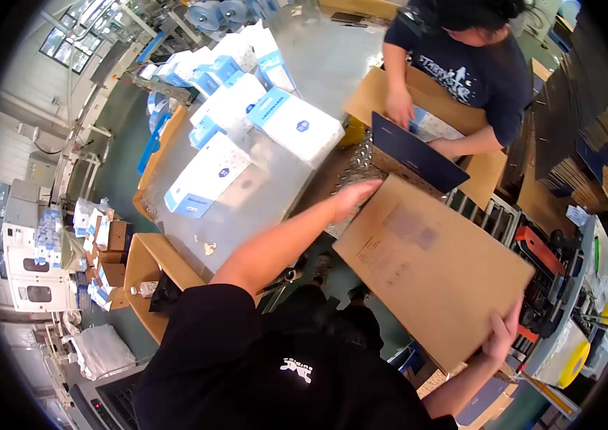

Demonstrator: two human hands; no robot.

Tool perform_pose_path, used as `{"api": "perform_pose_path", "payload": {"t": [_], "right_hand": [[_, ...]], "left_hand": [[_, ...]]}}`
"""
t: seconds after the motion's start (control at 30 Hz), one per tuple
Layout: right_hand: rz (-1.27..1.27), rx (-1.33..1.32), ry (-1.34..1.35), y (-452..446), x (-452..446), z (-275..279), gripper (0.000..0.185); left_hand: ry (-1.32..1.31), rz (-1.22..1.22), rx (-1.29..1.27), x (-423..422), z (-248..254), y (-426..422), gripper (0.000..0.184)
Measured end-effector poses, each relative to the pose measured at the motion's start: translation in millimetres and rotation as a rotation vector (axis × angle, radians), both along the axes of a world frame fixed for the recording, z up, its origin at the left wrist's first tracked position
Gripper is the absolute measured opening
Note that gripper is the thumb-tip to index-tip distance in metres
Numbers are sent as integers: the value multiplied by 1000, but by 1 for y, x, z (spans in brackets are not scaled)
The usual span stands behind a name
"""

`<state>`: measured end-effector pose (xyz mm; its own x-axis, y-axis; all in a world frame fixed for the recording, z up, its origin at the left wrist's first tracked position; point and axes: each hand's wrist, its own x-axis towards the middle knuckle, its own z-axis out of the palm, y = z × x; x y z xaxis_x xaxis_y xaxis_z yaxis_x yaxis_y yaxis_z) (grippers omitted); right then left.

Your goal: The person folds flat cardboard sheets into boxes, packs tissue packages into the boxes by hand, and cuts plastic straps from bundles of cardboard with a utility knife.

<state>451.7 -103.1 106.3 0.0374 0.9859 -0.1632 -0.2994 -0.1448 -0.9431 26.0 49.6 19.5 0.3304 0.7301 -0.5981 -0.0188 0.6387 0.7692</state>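
Observation:
A brown cardboard box (433, 276) is held tilted in front of my body, its broad face with printed text and a barcode turned toward me. My left hand (352, 199) grips its upper left corner, the fingers partly hidden behind the edge. At the lower right corner my right hand (502, 333) is closed on the box, thumb on the near face. Just beyond stands an open carton (486, 175) with a dark blue flap (415, 154). Another person (454, 79) has both hands at that carton, near a blue-and-white pack (433, 125) inside it.
Several white-and-blue packs (304, 125) lie on the metal table (275, 183) at the left. Stacked flat cartons (597, 150) stand at the far right. A roller conveyor (501, 215) runs beside the box, near a workbench with yellow tape (574, 363). An open carton (147, 261) stands at lower left.

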Motion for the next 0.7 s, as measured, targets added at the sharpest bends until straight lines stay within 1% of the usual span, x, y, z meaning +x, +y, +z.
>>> {"api": "perform_pose_path", "payload": {"t": [0.03,0.07,0.1,0.13,0.17,0.2,0.23,0.27,0.3,0.33,0.37,0.4,0.47,0.5,0.53,0.57,0.6,0.63,0.67,0.7], "right_hand": [[20,-30,-168,10,-22,9,85],[137,-213,-354,28,-63,11,79],[235,-229,-331,31,-94,-29,69],[334,-243,-309,34,-125,-70,59],[429,-300,-256,31,-140,-105,54],[527,-351,-198,34,-147,-121,50],[464,104,-663,44,-135,-109,50],[371,566,-1104,48,-114,-92,51],[126,393,-1501,37,-97,-60,62],[-132,56,-1781,28,-89,-38,72],[-296,-64,-1862,19,-44,-67,85],[-329,-305,-1860,14,-19,-83,90],[-112,-133,-1355,-11,54,-179,78],[50,-304,-1185,-11,41,-171,68],[207,-460,-1002,-6,22,-160,60],[207,-458,-1005,-2,17,-162,60],[141,-477,-986,3,13,-167,52],[78,-499,-968,6,10,-170,44],[83,-499,-973,10,9,-165,44],[48,-532,-846,18,6,-155,40]], "left_hand": [[-38,-32,52,16,-2,-11,74],[-74,-62,103,36,-6,-20,77],[-83,-69,104,62,-12,-32,77],[31,-159,371,93,-21,-45,81],[145,-244,640,111,-28,-52,86],[138,-243,639,111,-32,-52,86],[379,-205,786,107,-38,-46,78],[620,-167,916,101,-45,-45,77],[654,-131,876,87,-59,-37,72],[578,-102,754,62,-58,-19,67],[657,-129,788,35,-56,-1,65],[686,-186,815,0,-71,21,63],[1105,-449,720,-33,-68,22,69],[1313,-527,809,-25,-92,6,70],[1226,-466,717,-10,-141,-16,71],[1143,-398,628,5,-189,-39,74],[754,-205,365,28,-226,-53,78],[677,-312,276,35,-226,-64,74],[596,-413,184,40,-223,-71,71],[689,-522,272,27,-234,-62,65]]}}
